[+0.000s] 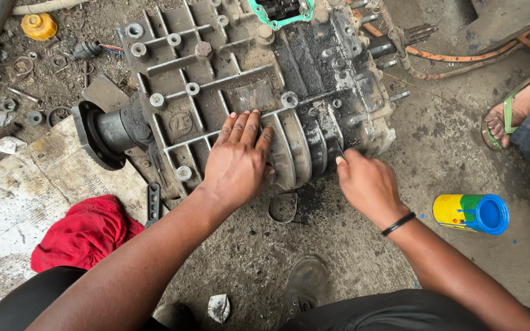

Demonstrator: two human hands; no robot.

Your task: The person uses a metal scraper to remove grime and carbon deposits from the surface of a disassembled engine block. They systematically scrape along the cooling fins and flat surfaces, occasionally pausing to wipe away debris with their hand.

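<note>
A large, greasy grey metal gearbox casing (216, 67) with ribs and bolt bosses lies on the dirty concrete floor. My left hand (237, 158) rests flat on its near ribbed edge, fingers together and pointing away from me. My right hand (366, 181) is closed around a thin dark tool (340, 149), whose tip touches the black, oily rounded part of the casing (314, 132). A black band circles my right wrist.
A yellow can with a blue lid (472, 213) lies on its side at right. Another person's foot in a green sandal (510, 116) is at far right. A red cloth (84, 233) and cardboard (13, 190) lie at left, with loose rings (283, 207) and washers about.
</note>
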